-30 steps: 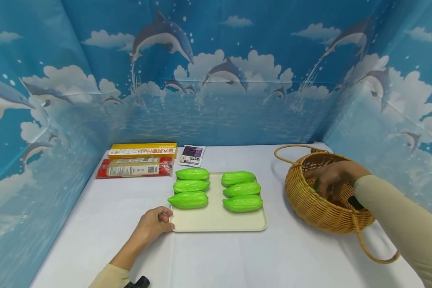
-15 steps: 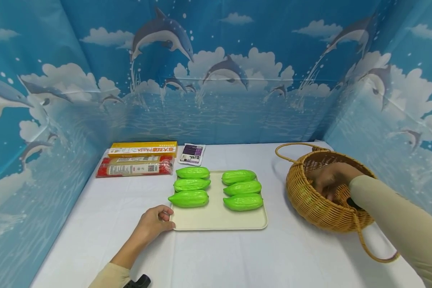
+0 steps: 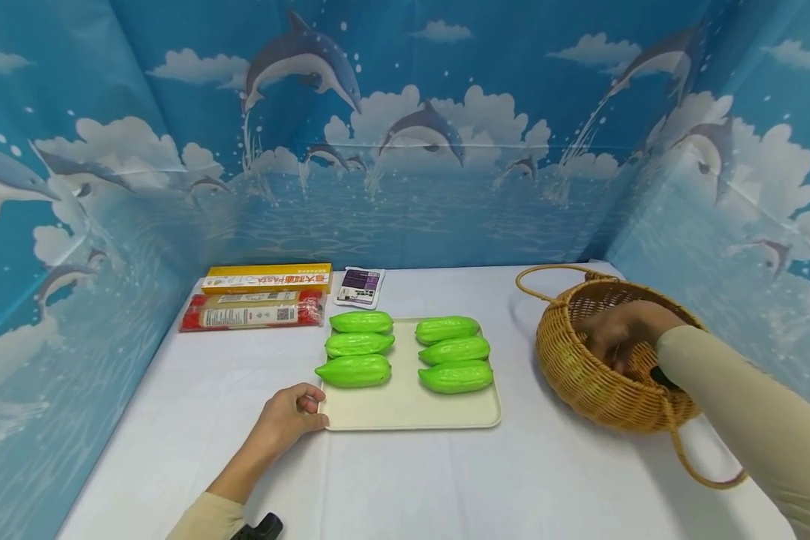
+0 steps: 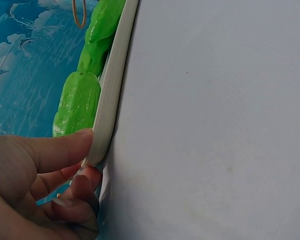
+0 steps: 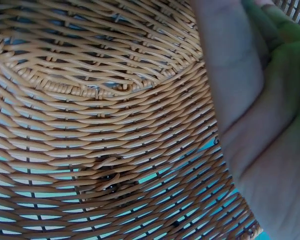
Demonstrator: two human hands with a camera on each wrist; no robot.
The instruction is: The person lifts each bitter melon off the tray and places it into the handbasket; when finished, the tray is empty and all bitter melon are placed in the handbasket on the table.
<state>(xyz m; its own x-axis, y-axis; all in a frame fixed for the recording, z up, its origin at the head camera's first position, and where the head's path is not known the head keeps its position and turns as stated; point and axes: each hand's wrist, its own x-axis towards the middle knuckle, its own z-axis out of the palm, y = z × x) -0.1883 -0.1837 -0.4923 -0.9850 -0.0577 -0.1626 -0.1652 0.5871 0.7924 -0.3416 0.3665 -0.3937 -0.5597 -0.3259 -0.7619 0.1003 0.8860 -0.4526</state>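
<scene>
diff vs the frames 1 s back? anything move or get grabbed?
Very little. The right hand stays inside the basket, having drawn back only slightly; a green glimpse seen under its fingers earlier no longer shows, and what it holds cannot be told. The left hand keeps its grip on the tray corner. Six green vegetables and the packets are unmoved.

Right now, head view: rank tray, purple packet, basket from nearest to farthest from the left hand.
1. Tray: at the left hand, whose fingers grip its near left corner.
2. Purple packet: far side of the table, behind the tray.
3. Basket: far right, with the right hand inside it.
</scene>
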